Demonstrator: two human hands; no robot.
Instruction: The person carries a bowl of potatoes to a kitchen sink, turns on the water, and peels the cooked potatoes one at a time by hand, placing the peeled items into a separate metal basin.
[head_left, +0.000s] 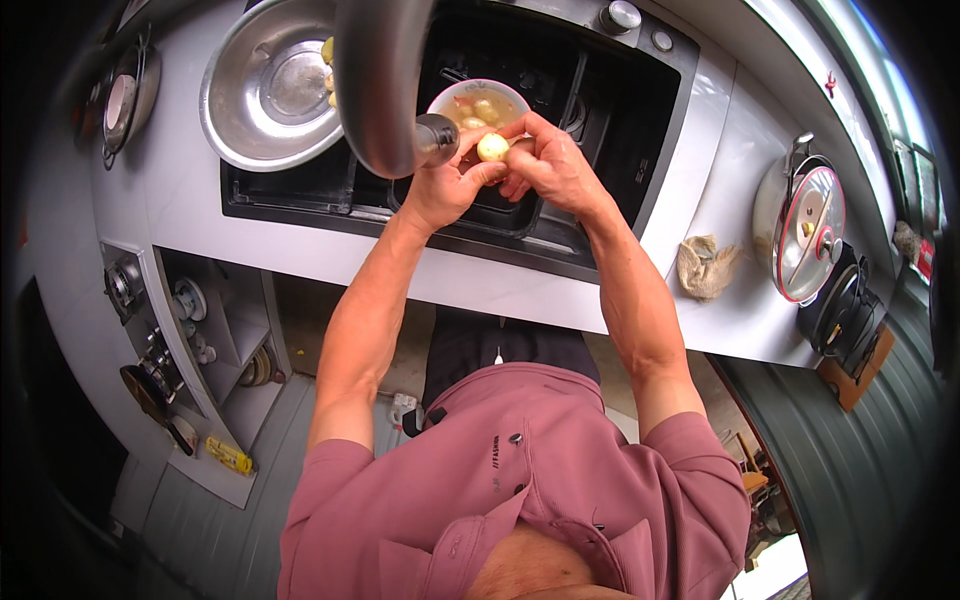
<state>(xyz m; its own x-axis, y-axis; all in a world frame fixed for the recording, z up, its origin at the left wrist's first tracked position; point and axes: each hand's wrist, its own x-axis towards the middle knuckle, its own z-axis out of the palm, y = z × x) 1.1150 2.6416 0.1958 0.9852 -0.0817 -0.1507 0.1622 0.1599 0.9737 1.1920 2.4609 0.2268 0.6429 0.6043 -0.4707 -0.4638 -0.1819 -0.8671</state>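
Over the black sink (480, 244), my left hand (448, 187) grips a small, pale yellow peeled potato (493, 148) between thumb and fingers. My right hand (551, 161) is at the potato's right side, its fingers bent around something small and dark that I cannot make out. Just beyond both hands, a pink-rimmed bowl (517, 94) holds cloudy water with several similar potatoes (486, 111) in it. A large steel basin (225, 120) stands at the left, with several yellow pieces (328, 51) at its right side, partly hidden by the faucet.
A thick, curved faucet (382, 90) hangs close in front of my left hand. On the right counter lie a crumpled cloth (706, 268) and a pot with a red-rimmed glass lid (810, 232). A strainer-like bowl (135, 97) stands far left. The counter edge runs below my forearms.
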